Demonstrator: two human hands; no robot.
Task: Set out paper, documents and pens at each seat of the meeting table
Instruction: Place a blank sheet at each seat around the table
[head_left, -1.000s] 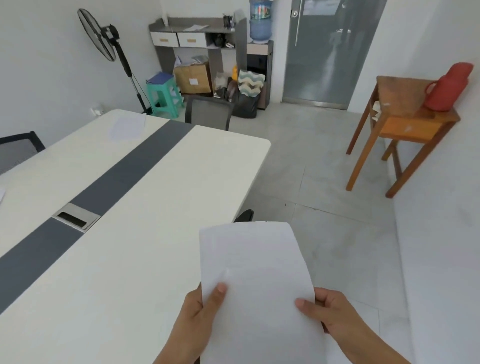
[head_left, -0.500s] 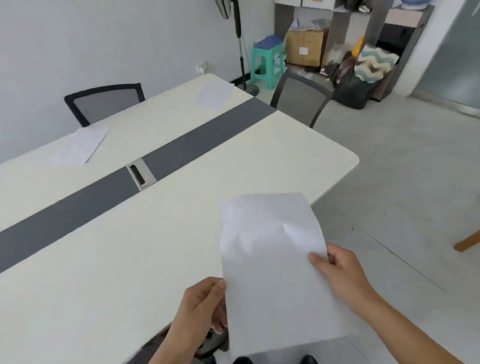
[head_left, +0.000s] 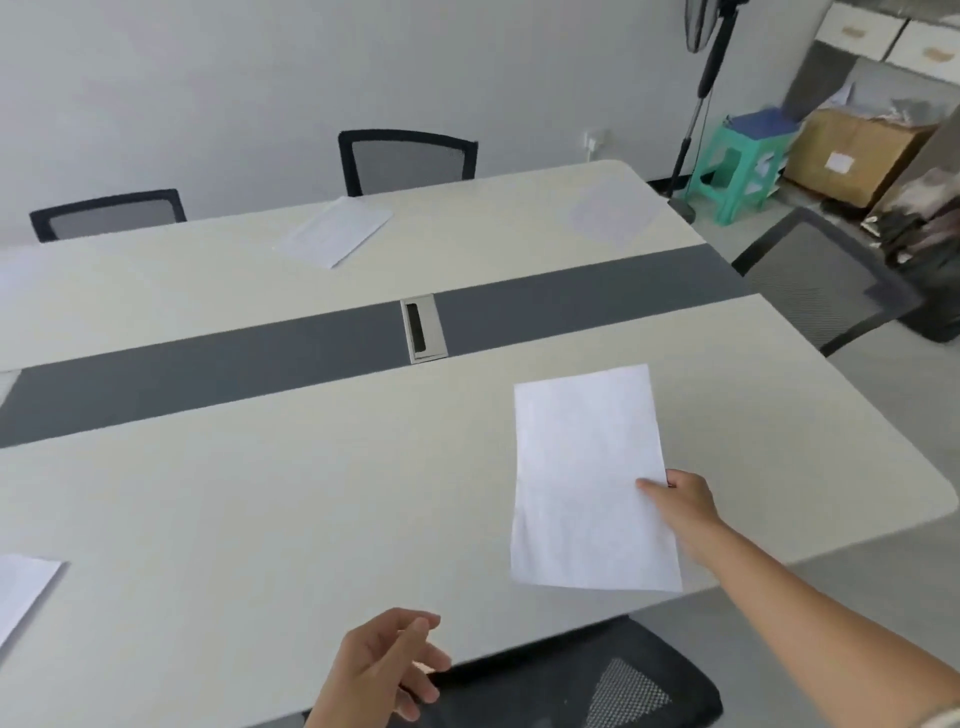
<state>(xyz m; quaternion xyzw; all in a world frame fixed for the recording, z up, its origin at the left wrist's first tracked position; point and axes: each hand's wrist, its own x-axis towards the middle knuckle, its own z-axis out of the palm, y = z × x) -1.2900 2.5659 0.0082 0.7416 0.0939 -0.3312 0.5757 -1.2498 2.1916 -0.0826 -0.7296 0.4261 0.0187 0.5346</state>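
Note:
A white sheet of paper hangs just over the near right part of the cream meeting table. My right hand grips its right edge between thumb and fingers. My left hand hovers over the table's near edge, fingers loosely curled and holding nothing. Other sheets lie at seats: one at the far middle, one at the far right corner, one at the near left edge.
A dark grey strip with a cable hatch runs along the table's middle. Black mesh chairs stand at the far side, at the right end and right below me. A fan stand, green stool and boxes crowd the back right.
My view has swung left across the table. My left hand let go of the sheet and dropped back. My right hand alone carried the sheet forward over the table.

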